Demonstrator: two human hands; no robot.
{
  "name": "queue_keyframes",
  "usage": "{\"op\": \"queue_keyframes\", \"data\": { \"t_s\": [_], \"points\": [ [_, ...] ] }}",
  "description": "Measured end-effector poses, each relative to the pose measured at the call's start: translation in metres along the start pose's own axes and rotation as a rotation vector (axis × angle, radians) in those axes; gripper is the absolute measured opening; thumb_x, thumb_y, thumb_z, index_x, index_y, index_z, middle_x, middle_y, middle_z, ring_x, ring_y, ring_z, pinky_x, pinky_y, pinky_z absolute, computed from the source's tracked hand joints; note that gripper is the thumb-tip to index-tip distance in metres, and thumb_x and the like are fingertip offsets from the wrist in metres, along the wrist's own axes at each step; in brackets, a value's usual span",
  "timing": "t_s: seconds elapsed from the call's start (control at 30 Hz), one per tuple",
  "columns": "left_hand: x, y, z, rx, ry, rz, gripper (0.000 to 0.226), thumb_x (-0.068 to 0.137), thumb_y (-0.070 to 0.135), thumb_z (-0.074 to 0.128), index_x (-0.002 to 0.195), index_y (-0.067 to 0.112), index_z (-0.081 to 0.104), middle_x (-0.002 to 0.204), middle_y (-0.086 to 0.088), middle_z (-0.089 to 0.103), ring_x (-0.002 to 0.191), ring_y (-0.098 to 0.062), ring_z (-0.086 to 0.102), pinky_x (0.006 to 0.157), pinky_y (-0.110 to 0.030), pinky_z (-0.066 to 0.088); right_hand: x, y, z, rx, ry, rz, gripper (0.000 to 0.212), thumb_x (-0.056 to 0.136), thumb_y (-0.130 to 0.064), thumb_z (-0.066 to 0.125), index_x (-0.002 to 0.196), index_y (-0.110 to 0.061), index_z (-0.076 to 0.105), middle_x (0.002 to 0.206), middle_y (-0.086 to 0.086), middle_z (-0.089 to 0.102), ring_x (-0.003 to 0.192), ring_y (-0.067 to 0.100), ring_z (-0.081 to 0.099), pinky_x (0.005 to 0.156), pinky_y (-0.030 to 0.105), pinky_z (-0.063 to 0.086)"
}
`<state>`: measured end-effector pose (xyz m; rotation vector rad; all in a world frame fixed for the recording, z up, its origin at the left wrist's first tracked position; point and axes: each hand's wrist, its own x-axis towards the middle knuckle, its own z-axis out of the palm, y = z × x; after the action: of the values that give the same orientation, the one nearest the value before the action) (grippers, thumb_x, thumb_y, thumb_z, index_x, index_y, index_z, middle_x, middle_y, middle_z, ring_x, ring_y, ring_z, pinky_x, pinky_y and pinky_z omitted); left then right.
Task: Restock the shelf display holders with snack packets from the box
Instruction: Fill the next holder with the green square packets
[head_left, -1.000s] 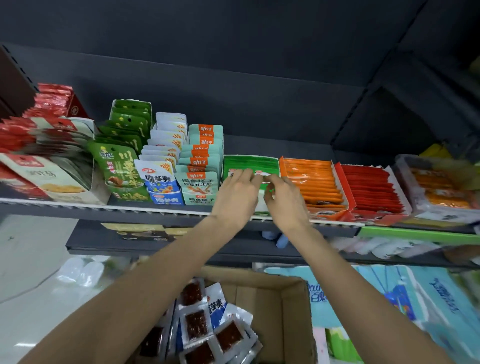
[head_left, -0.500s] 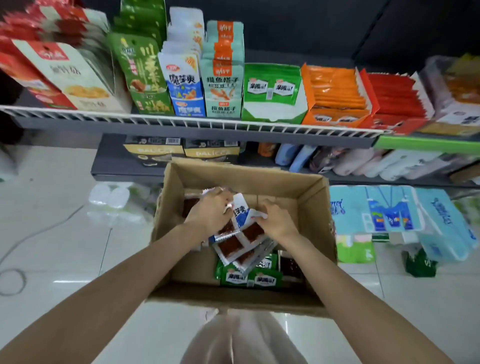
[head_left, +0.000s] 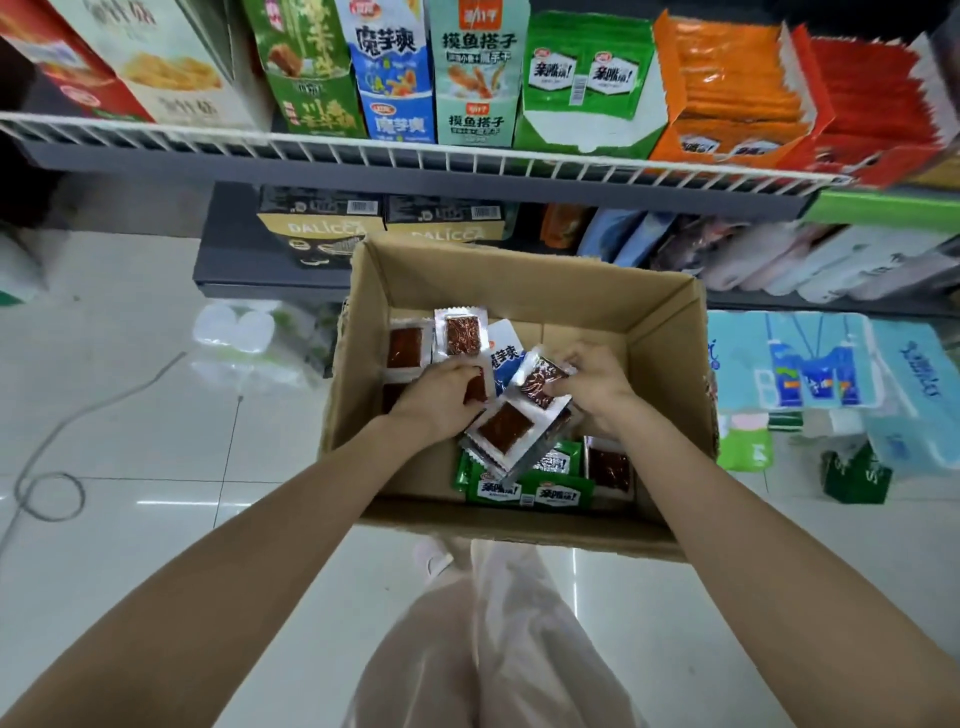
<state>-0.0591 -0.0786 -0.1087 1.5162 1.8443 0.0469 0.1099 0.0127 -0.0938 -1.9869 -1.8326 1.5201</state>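
Stocked shelf (head_left: 415, 156) above; box (head_left: 519, 280) (hands (head_left: 441, 395) among packets (head_left: 506, 428)) below.

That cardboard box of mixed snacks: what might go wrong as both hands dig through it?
Silver packets, a blue packet and green packets lie jumbled, so a wrong one could reach the shelf. The right hand pinches just one packet's edge; it may slip. The box stands on the floor, near the feet.

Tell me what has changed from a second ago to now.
Both hands came down from the green display holder on the shelf into the cardboard box. The right hand now pinches a silver packet; the left hand rests on the packet pile, grip unclear. The shelf stock and the green packets in the box look unchanged.
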Motion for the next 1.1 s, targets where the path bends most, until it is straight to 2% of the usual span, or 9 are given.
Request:
{"op": "queue_keyframes", "data": {
  "t_s": [0.1, 0.33, 0.5, 0.6, 0.7, 0.77, 0.9, 1.03, 1.1],
  "points": [
    [-0.006, 0.012, -0.005, -0.086, -0.09, 0.057, 0.066, 0.092, 0.039, 0.056, 0.148, 0.019, 0.027, 0.158, 0.002, 0.011, 0.145, -0.017, 0.009, 0.116, -0.03, 0.011, -0.006, -0.005, -0.011, 0.061, -0.032, -0.007, 0.034, 0.071, 0.008, 0.072, 0.081, -0.015, 0.05, 0.101, 0.012, 0.058, 0.079, 0.023, 0.059, 0.055, 0.03, 0.048],
    [-0.009, 0.048, -0.017, -0.402, 0.023, 0.1, 0.109, 0.073, 0.035, 0.079, 0.151, 0.018, 0.004, 0.149, -0.007, 0.027, 0.136, -0.021, 0.029, 0.108, -0.028, 0.027, -0.018, -0.041, -0.026, 0.515, -0.055, 0.051, 0.027, 0.08, 0.003, 0.067, 0.098, -0.006, 0.049, 0.094, 0.011, 0.059, 0.089, 0.023, 0.061, 0.068, 0.027, 0.053],
    [-0.008, 0.064, -0.062, -0.43, 0.262, 0.146, 0.064, 0.093, 0.012, 0.052, 0.148, 0.009, 0.02, 0.123, -0.014, 0.054, 0.105, -0.023, 0.057, 0.091, -0.033, 0.047, -0.033, -0.076, -0.042, 0.885, -0.169, -0.125, 0.014, 0.091, -0.019, 0.059, 0.099, -0.008, 0.058, 0.105, 0.013, 0.065, 0.098, 0.019, 0.065, 0.076, 0.023, 0.056],
    [-0.01, 0.066, -0.095, -0.878, 0.267, 0.088, 0.032, 0.099, 0.011, 0.04, 0.131, 0.01, 0.039, 0.109, -0.003, 0.063, 0.082, -0.01, 0.066, 0.075, -0.025, 0.054, -0.039, -0.093, -0.048, 0.691, -0.185, -0.236, 0.045, 0.094, -0.041, 0.047, 0.127, -0.011, 0.052, 0.125, 0.001, 0.057, 0.121, 0.014, 0.051, 0.1, 0.028, 0.041],
    [-0.011, 0.069, -0.122, -1.212, 0.278, 0.088, 0.025, 0.1, 0.013, 0.041, 0.124, 0.016, 0.045, 0.12, -0.006, 0.061, 0.1, -0.019, 0.062, 0.092, -0.035, 0.049, -0.039, -0.107, -0.049, 0.415, -0.144, -0.349, 0.042, 0.091, -0.044, 0.054, 0.127, -0.023, 0.055, 0.131, -0.006, 0.055, 0.122, 0.01, 0.05, 0.105, 0.031, 0.037],
    [-0.011, 0.073, -0.134, -1.236, 0.28, 0.119, 0.023, 0.1, 0.017, 0.043, 0.121, 0.015, 0.053, 0.116, -0.006, 0.062, 0.099, -0.017, 0.061, 0.093, -0.033, 0.048, -0.04, -0.118, -0.05, 0.381, -0.173, -0.388, 0.018, 0.092, -0.037, 0.056, 0.103, -0.029, 0.066, 0.113, -0.004, 0.067, 0.107, 0.012, 0.062, 0.102, 0.038, 0.044],
    [-0.008, 0.078, -0.15, -1.115, 0.292, 0.134, 0.031, 0.098, 0.026, 0.047, 0.122, 0.009, 0.059, 0.113, -0.004, 0.065, 0.097, -0.012, 0.063, 0.081, -0.015, 0.05, -0.034, -0.137, -0.06, 0.409, -0.043, -0.43, 0.014, 0.091, -0.022, 0.06, 0.082, -0.018, 0.069, 0.089, 0.004, 0.072, 0.082, 0.019, 0.067, 0.087, 0.041, 0.053],
    [0.001, 0.081, -0.16, -1.149, 0.358, 0.113, 0.031, 0.098, 0.026, 0.046, 0.12, 0.008, 0.061, 0.118, -0.009, 0.066, 0.109, -0.022, 0.062, 0.099, -0.038, 0.046, -0.02, -0.14, -0.072, 0.382, 0.059, -0.454, 0.037, 0.087, -0.03, 0.064, 0.086, 0.007, 0.065, 0.095, 0.028, 0.067, 0.091, 0.044, 0.062, 0.087, 0.053, 0.047],
    [0.008, 0.08, -0.164, -1.142, 0.385, 0.102, 0.028, 0.098, 0.024, 0.047, 0.116, 0.008, 0.062, 0.121, -0.011, 0.064, 0.115, -0.027, 0.058, 0.101, -0.046, 0.044, -0.015, -0.142, -0.082, 0.378, 0.098, -0.464, 0.044, 0.088, -0.032, 0.064, 0.087, 0.011, 0.061, 0.085, 0.022, 0.067, 0.082, 0.037, 0.063, 0.079, 0.045, 0.048]
  ]
}}
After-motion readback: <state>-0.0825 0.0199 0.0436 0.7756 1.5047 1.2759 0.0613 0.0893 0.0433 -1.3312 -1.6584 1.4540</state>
